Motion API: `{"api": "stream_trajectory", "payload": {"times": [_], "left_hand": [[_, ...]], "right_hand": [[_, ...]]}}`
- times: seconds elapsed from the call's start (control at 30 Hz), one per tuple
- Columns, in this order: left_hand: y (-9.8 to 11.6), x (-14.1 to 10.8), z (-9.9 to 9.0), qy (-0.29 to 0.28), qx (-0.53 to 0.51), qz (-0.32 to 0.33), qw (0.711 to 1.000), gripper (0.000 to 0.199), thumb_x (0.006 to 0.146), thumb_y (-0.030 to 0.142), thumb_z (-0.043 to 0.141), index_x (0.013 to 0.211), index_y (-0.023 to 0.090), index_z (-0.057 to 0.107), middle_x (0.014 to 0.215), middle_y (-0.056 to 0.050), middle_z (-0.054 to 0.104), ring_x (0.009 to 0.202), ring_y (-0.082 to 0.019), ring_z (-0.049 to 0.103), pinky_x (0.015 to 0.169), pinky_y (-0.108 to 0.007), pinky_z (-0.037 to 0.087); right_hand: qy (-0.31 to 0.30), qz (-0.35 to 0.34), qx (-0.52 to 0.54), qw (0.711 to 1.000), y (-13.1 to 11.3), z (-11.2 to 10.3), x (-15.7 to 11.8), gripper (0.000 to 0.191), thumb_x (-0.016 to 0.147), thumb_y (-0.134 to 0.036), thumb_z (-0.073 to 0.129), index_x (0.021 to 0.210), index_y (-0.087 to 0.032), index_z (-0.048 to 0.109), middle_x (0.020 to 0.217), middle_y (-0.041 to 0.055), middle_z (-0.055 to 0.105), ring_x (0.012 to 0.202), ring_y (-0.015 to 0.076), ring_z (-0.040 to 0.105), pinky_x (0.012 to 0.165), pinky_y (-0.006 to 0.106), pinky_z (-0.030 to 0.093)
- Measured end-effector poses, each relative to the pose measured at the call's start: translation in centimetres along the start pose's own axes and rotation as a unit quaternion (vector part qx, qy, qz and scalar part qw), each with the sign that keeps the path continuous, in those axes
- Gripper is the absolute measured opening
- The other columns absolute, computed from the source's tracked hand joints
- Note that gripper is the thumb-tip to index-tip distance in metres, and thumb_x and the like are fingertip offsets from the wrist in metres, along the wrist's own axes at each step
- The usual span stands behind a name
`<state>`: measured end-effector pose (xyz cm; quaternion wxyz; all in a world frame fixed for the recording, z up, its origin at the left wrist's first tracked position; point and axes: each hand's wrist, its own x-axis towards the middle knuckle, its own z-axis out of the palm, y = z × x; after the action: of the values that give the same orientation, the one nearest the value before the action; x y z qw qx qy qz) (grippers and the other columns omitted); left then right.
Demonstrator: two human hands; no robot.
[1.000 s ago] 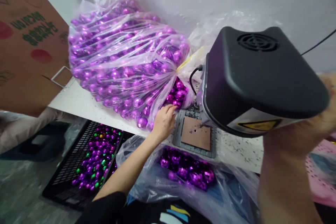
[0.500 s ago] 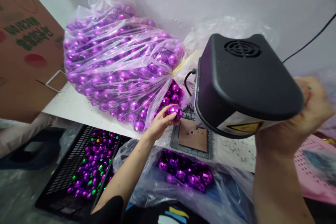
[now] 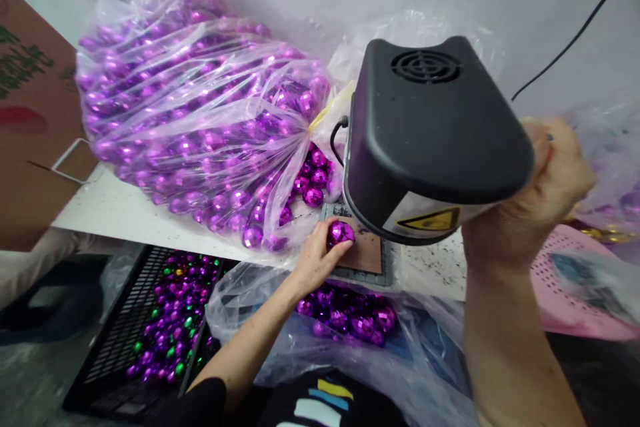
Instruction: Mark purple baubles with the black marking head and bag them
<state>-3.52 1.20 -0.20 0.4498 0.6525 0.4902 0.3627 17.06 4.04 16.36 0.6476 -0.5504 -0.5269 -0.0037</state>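
Note:
Between the thumb and fingers of my left hand (image 3: 316, 259) is a shiny purple faceted ball (image 3: 341, 233). That hand is over a square brown board (image 3: 367, 250) on a dark grey base (image 3: 384, 265), in front of a black machine (image 3: 440, 127) with a round vent and a yellow warning label. My right hand (image 3: 543, 190) is closed in a fist at the machine's right side; what it grips is hidden behind the housing. More purple balls (image 3: 314, 196) lie loose just behind the board. Below the table edge, several purple balls (image 3: 363, 325) rest in an open clear plastic bag.
A large tied plastic bag of purple balls (image 3: 200, 120) fills the table's left. A cardboard box (image 3: 35, 120) stands beyond it. Below left is a black crate (image 3: 107, 340) of small purple and green balls. At right are a pink basket (image 3: 555, 293) and a cable (image 3: 575, 37).
My left hand has brought the purple ball from beside the loose balls to over the brown board. My right hand remains closed beside the machine. The whole view has shifted somewhat.

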Motion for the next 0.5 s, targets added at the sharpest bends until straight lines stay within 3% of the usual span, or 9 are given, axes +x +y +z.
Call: {"api": "stream_trajectory", "payload": {"times": [0.1, 0.3, 0.4, 0.5], "left_hand": [[0.7, -0.1, 0.7, 0.001, 0.09, 0.057, 0.994, 0.034, 0.096, 0.037, 0.06, 0.125, 0.02, 0.056, 0.121, -0.01, 0.064, 0.114, -0.027, 0.061, 0.104, -0.047, 0.048], [0.7, 0.1, 2.8, 0.009, 0.217, 0.101, 0.971, 0.036, 0.09, 0.032, 0.068, 0.122, 0.021, 0.058, 0.119, -0.012, 0.063, 0.113, -0.03, 0.061, 0.097, -0.045, 0.052], [-0.1, 0.5, 4.0, 0.064, 0.211, 0.105, 0.97, 0.04, 0.086, 0.036, 0.073, 0.12, 0.021, 0.06, 0.118, -0.012, 0.064, 0.115, -0.03, 0.06, 0.1, -0.047, 0.05], [-0.6, 0.9, 4.4, 0.051, 0.173, 0.107, 0.978, 0.039, 0.088, 0.037, 0.07, 0.122, 0.021, 0.061, 0.125, -0.012, 0.064, 0.122, -0.031, 0.057, 0.108, -0.052, 0.044]], "right_hand": [[0.0, 0.004, 0.007, 1.0, 0.0, 0.0, 0.0, 0.056, 0.092, -0.069, 0.04, 0.071, -0.017, 0.045, 0.058, -0.0087, 0.024, 0.051, 0.0017, 0.031, 0.054, 0.023, 0.023], [-0.002, 0.006, 0.003, 1.0, -0.2, -0.1, -0.1, 0.056, 0.091, -0.069, 0.041, 0.071, -0.017, 0.044, 0.059, -0.0082, 0.026, 0.053, 0.0021, 0.03, 0.055, 0.023, 0.024], [-0.005, 0.01, 0.003, 1.0, -0.2, -0.2, 0.0, 0.057, 0.09, -0.07, 0.042, 0.071, -0.017, 0.045, 0.059, -0.0079, 0.024, 0.054, 0.0027, 0.03, 0.054, 0.023, 0.025], [-0.014, 0.002, 0.002, 1.0, -0.1, -0.5, 0.2, 0.056, 0.09, -0.07, 0.042, 0.072, -0.017, 0.047, 0.06, -0.0068, 0.032, 0.056, 0.0036, 0.034, 0.053, 0.023, 0.026]]}}
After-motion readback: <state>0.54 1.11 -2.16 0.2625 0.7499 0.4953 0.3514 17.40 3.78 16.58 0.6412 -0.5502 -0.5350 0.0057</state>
